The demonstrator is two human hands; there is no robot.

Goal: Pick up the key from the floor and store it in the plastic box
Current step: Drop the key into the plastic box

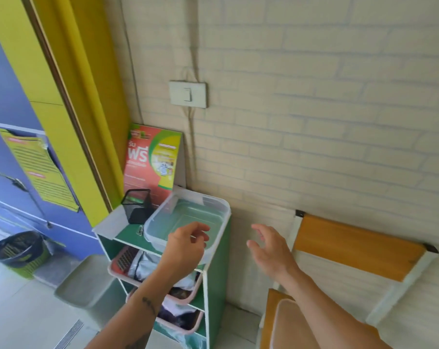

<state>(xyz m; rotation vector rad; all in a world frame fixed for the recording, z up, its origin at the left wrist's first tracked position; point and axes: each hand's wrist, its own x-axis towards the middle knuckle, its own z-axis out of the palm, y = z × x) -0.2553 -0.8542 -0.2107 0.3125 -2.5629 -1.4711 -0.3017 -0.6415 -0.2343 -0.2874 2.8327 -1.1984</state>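
Note:
A clear plastic box without a lid stands on top of a green shelf unit against the brick wall, and its bottom looks bare. My left hand hovers over the box's near rim with fingertips pinched together. Only a thin pale sliver of what seems to be the key shows between thumb and finger. My right hand is raised to the right of the box, away from it, fingers spread and holding nothing.
A black mesh pen holder and a small metal clip sit left of the box, with a red-green leaflet behind. Pink baskets fill the lower shelves. A wooden chair is at the right, a bin at the left.

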